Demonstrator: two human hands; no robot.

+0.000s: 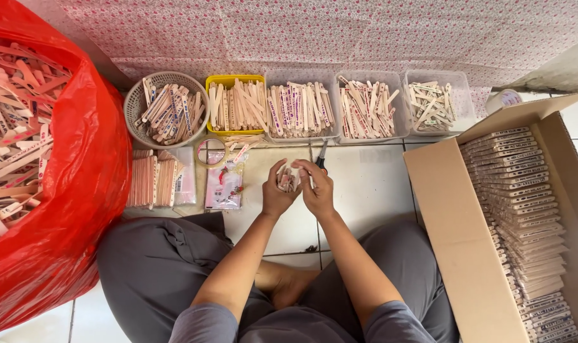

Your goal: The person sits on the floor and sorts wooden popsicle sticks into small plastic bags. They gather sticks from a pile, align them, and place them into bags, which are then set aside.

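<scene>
Both my hands meet over the tiled floor, clasping a small bundle of wooden sticks [288, 180] between them. My left hand [277, 192] cups the bundle from the left, and my right hand [317, 188] presses it from the right with curled fingers. A pair of scissors [321, 155] lies on the floor just beyond my right hand. A row of containers with sorted printed sticks runs along the wall: a round grey basket [134, 102], a yellow tub [233, 80] and three clear tubs [465, 100].
A big red plastic bag [79, 190] full of loose sticks stands at my left. A cardboard box [451, 222] at my right holds neat rows of bundled sticks. Stick stacks [150, 181], small plastic bags [224, 185] and a tape roll [210, 152] lie ahead on the left.
</scene>
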